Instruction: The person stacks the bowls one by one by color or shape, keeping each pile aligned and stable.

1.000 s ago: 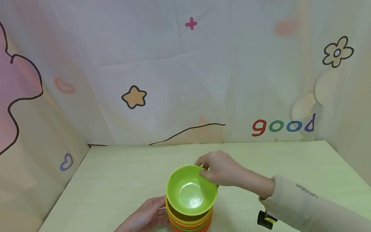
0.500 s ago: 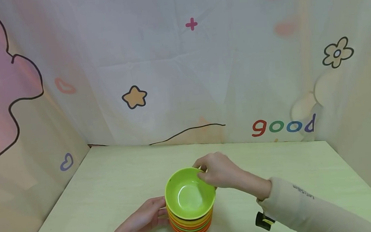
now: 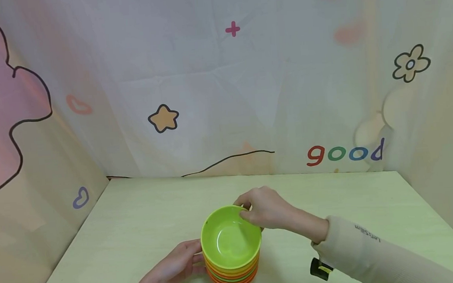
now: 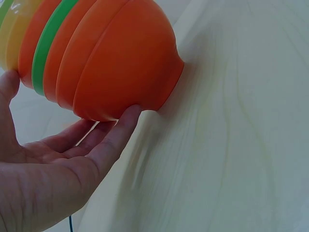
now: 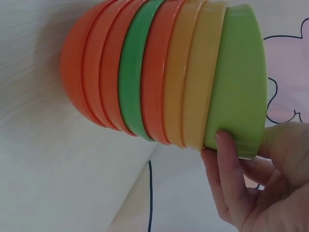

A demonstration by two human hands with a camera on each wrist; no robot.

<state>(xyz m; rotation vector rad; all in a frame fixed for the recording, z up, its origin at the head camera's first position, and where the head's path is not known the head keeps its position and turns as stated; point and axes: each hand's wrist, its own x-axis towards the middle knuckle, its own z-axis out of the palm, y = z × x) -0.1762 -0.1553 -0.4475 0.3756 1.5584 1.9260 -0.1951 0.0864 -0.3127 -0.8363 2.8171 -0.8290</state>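
A stack of nested bowls, in orange, green and yellow, stands on the table near its front. At its top sits a light green bowl, seated in the yellow bowl below it in the right wrist view. My right hand pinches the far right rim of the light green bowl, thumb inside and fingers along the outer wall. My left hand touches the left side of the stack. In the left wrist view its fingers lie fairly straight against the orange bowls.
The pale wooden table reaches back to a printed curtain that also runs along both sides. A small black device hangs below the right sleeve.
The light green bowl has come down and slightly left onto the stack, with my right hand moving along with it. My left hand has stayed in place.
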